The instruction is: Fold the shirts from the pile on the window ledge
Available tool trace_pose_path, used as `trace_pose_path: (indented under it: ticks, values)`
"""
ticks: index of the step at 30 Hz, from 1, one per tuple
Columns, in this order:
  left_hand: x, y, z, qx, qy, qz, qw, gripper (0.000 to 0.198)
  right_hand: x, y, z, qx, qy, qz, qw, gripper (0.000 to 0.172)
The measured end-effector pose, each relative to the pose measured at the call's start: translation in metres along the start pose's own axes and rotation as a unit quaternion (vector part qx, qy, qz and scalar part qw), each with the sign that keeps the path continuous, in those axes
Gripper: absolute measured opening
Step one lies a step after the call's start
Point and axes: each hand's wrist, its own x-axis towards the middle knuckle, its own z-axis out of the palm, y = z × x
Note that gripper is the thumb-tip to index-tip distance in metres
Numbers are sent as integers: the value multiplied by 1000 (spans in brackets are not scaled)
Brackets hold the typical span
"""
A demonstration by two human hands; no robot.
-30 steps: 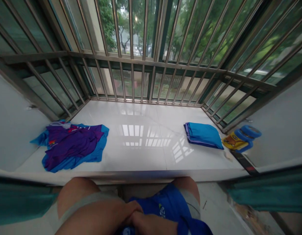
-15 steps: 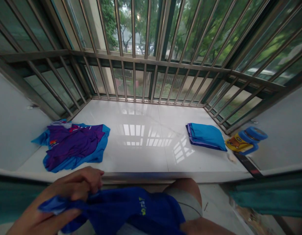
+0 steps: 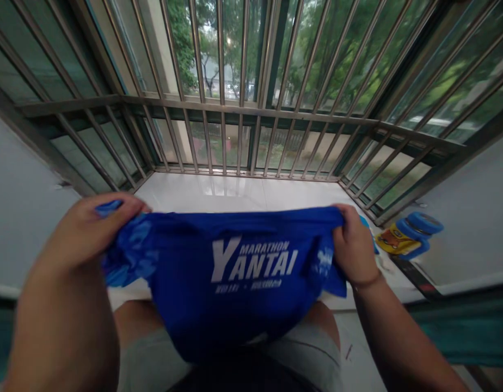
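White tiled ledge (image 3: 202,190) behind raised blue shirt (image 3: 235,283)

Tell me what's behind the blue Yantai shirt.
Above the shirt, the white sill and window bars show; a blue cloth edge peeks by the right hand. The sill's middle is covered.

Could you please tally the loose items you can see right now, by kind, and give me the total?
Blue shirt, gripped by the left hand and right hand: 1
Blue cloth, mostly hidden: 1
Yellow pouch: 1
Blue spool-shaped object: 1
Black strip: 1
Total: 5
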Motion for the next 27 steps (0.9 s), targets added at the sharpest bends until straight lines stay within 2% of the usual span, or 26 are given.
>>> trace_pose_path:
  ticks: [2,4,5,6,7,9,11,13,16,18,20,22,24,27]
  values:
    - [67,19,38,29,86,-13,996,50,63,6,30,-57,-52,36,996,42]
    - [128,28,75,129,102,0,986,49,119,7,59,-69,-76,42,994,40]
    - [151,28,91,207,108,-6,972,46,140,6,72,-77,-83,49,992,40]
    - [169,25,107,273,105,-16,956,53,155,5,85,-85,-87,56,991,41]
    - [180,18,122,292,102,-23,951,62,164,3,97,-92,-91,61,990,42]
    - [182,-1,153,312,90,-9,946,62,161,0,119,-100,-103,60,988,46]
    - [161,-27,185,330,51,69,940,54,135,-3,138,-98,-122,41,987,47]
    - [123,-56,218,331,-6,130,935,50,89,-1,155,-96,-147,17,984,45]
    - [47,-98,260,335,-124,153,921,48,4,15,171,-107,-196,-34,974,49]
    - [-3,-120,278,331,-190,150,912,51,-54,33,176,-112,-212,-35,970,50]
    - [-45,-134,288,326,-249,150,900,55,-104,52,178,-123,-227,-21,966,52]
    - [-72,-143,290,330,-272,154,891,59,-142,67,177,-141,-241,8,960,53]
    - [-87,-146,289,338,-269,158,888,61,-169,78,175,-158,-246,27,956,53]
    - [-93,-147,285,349,-259,146,889,62,-188,83,174,-160,-238,21,958,49]
